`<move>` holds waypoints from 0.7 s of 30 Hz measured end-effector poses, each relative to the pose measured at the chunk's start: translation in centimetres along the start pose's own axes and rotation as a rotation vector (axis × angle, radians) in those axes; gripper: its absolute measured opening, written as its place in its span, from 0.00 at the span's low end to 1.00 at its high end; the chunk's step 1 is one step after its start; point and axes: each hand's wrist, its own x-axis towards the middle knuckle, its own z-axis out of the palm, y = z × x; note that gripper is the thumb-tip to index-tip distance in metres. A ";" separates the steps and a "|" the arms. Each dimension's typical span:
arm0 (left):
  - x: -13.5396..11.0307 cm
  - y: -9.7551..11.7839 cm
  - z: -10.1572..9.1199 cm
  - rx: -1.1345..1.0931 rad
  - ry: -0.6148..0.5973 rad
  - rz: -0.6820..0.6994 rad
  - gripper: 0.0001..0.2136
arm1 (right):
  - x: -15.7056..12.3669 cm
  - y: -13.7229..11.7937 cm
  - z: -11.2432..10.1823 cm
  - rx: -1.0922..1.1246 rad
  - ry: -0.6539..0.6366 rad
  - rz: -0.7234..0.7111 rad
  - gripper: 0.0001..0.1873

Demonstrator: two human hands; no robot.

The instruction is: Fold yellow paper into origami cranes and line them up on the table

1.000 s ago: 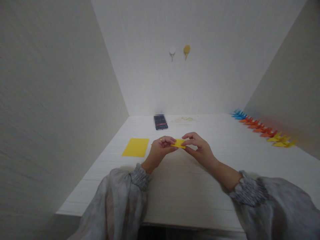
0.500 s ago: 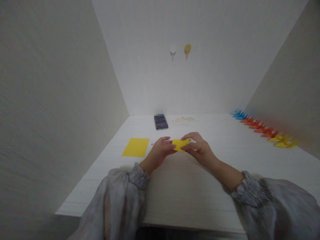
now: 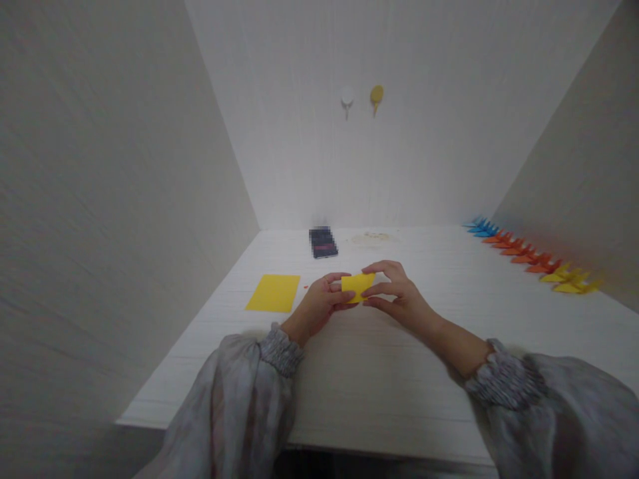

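A small folded yellow paper is held just above the white table between both hands. My left hand pinches its left edge with fingers closed. My right hand pinches its right side, thumb below and fingers curled over the top. The paper's face is tilted up toward me. A flat yellow sheet lies on the table to the left of my left hand.
A dark phone lies near the back wall. A row of folded paper pieces, blue, orange and yellow, runs along the right wall. Two round hooks hang on the back wall. Walls close in on both sides.
The folded yellow paper has been turned up from lying nearly flat, so its face now shows more squarely. Both hands stay in place, pinching it.
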 end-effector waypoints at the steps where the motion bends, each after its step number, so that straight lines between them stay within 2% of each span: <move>1: 0.0 0.0 0.1 -0.003 -0.010 0.003 0.20 | 0.0 0.0 0.0 0.001 0.007 0.015 0.04; 8: -0.2 0.1 0.4 -0.027 -0.075 0.037 0.20 | -0.2 0.5 0.4 0.017 0.051 0.136 0.01; 15: -0.1 -0.1 0.3 -0.031 -0.164 0.052 0.23 | -0.4 0.9 0.7 0.047 0.065 0.190 0.02; 21: -0.2 0.0 0.5 -0.028 -0.182 0.055 0.22 | -0.5 1.0 1.0 0.067 0.075 0.224 0.02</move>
